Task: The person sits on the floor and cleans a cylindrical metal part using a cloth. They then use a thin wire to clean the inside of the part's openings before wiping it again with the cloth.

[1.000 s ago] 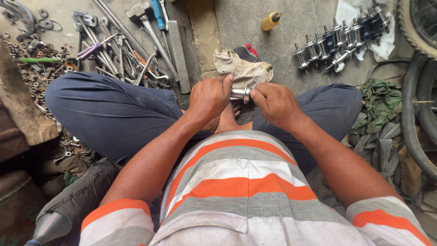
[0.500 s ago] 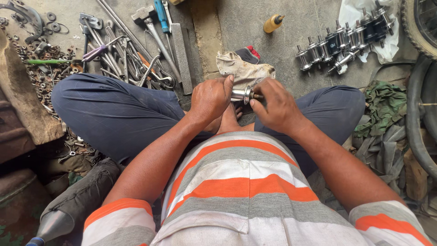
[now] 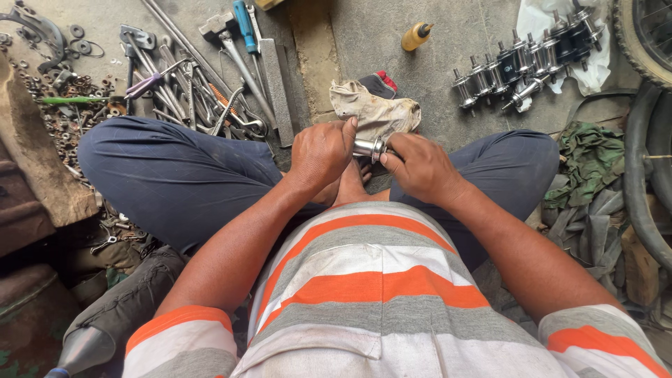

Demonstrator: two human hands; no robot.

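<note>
The person sits cross-legged on the concrete floor [image 3: 434, 84], and both hands meet just above the ankles around a small shiny metal hub [image 3: 369, 148], a short cylinder with a flange. The left hand [image 3: 323, 152] is closed over its left end, thumb pressed on top, while the right hand [image 3: 418, 166] pinches the other end with curled fingers, so the hub is gripped between the two and partly hidden by them. Just beyond it lies a dirty cream rag [image 3: 374, 112], with a yellow squeeze bottle [image 3: 416, 35] farther off. A row of finished hubs [image 3: 525, 63] rests on white cloth at upper right, and wrenches and spanners [image 3: 203, 84] lie scattered at upper left beside a heap of nuts and washers [image 3: 63, 112]. The hub looks slick and is held only by fingertips on the right; if grip slackens it may well drop into the lap or roll among the loose hardware, and any small part inside could be lost there.
</note>
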